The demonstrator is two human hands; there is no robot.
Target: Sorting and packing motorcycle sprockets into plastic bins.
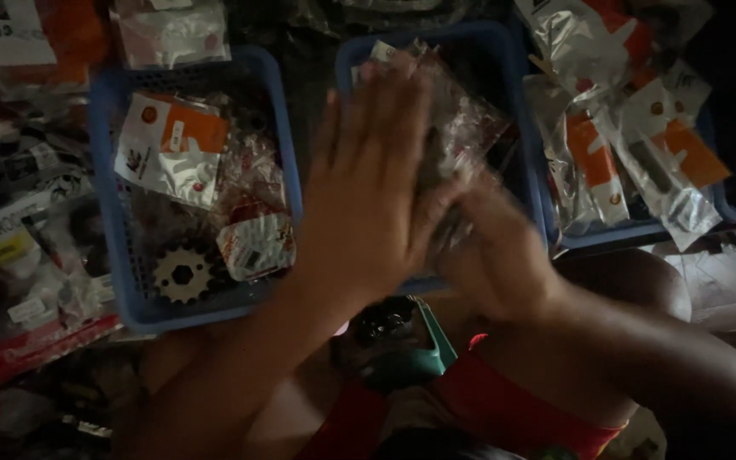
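Two hands pressing a clear packet over the middle blue basket

The left hand (368, 179) lies flat and spread against a crinkled clear packet (462, 128), the right hand (491, 247) grasping it from beneath, above the middle basket (526, 183); the left basket (104, 213) already holds a sprocket (182, 273) and orange-and-white packets (172, 145); more packets (632, 128) sit heaped at right, seemingly unsorted

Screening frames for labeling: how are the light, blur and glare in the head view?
Head view: dim overall, the bottom and left edges near black; motion blur smears the left hand, the right hand and the clear packet between them; glare on the silver-and-orange packets at right; the sprocket in the left blue basket stays fairly legible.
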